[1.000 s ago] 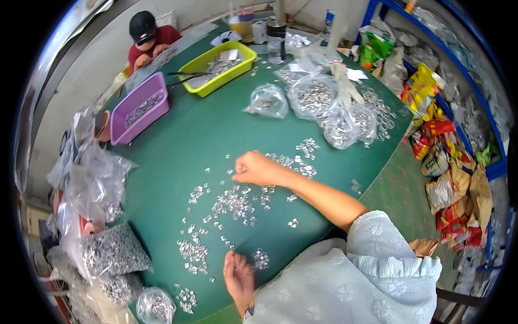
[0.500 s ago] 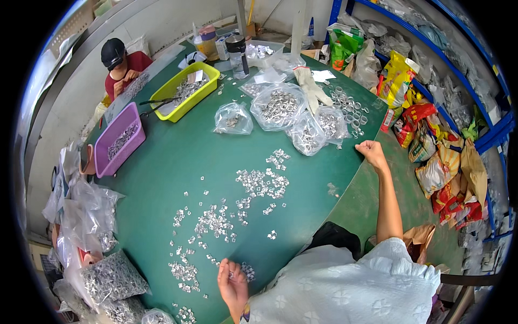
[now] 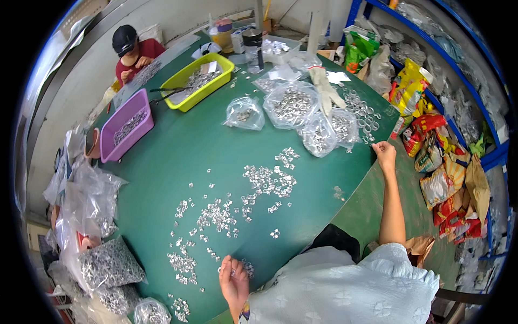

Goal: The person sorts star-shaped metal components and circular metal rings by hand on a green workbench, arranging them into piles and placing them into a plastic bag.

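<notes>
My left hand (image 3: 234, 282) is near the table's front edge, its fingers curled beside a small heap of shiny square metal pieces (image 3: 247, 268). Whatever lies inside those fingers is too small to make out. Out at the right edge of the green table, my right hand (image 3: 384, 156) has thumb and fingertips pinched together, just below loose metal rings (image 3: 367, 121). Anything in that pinch is hidden. Between the hands, more square metal pieces (image 3: 216, 215) are scattered in loose clusters across the table (image 3: 156, 210).
Clear bags of rings (image 3: 292, 105) and a white glove (image 3: 326, 92) lie at the back. A yellow-green basket (image 3: 197, 97) and purple basket (image 3: 127, 141) hold metal parts. Filled bags (image 3: 110, 268) line the left. Across the table sits a co-worker (image 3: 135, 56). Shelves (image 3: 431, 102) stand right.
The view has shifted, moving the far side of the scene rightward. My right hand is slightly closer to the nearest rings; my left has barely moved. The co-worker's hands have moved apart.
</notes>
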Tool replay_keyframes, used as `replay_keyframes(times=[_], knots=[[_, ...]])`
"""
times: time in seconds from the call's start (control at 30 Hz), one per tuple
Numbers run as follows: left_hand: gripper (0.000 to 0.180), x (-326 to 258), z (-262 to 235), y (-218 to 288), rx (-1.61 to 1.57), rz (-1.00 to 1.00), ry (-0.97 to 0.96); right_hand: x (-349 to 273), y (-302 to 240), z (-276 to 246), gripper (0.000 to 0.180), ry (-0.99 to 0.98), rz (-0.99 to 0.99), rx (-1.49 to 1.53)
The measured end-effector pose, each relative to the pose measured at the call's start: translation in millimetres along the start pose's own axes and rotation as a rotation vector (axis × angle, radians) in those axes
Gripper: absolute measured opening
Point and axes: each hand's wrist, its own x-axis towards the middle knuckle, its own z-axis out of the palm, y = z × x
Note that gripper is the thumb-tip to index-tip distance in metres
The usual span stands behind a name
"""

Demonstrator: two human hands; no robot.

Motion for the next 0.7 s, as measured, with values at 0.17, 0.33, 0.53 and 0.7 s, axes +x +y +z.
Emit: replay_keyframes(times=[0.17, 0.33, 0.53, 0.7], knots=[[0.019, 0, -4, 2, -0.016, -0.015, -0.068, -1, -13, 9, 0.018, 0.029, -0.088, -0.219], [0.018, -1, 6, 0, 0.009, -0.004, 0.009, 28, 20, 15, 0.018, -0.006, -0.201, -0.091], [0.023, -7, 3, -3, -0.015, -0.023, 0.074, 24, -4, 14, 0.022, -0.093, 0.258, 0.602], [0.033, -5, 6, -8, 0.0, 0.082, 0.009, -59, -118, 17, 0.039, -0.873, 0.295, 1.344]])
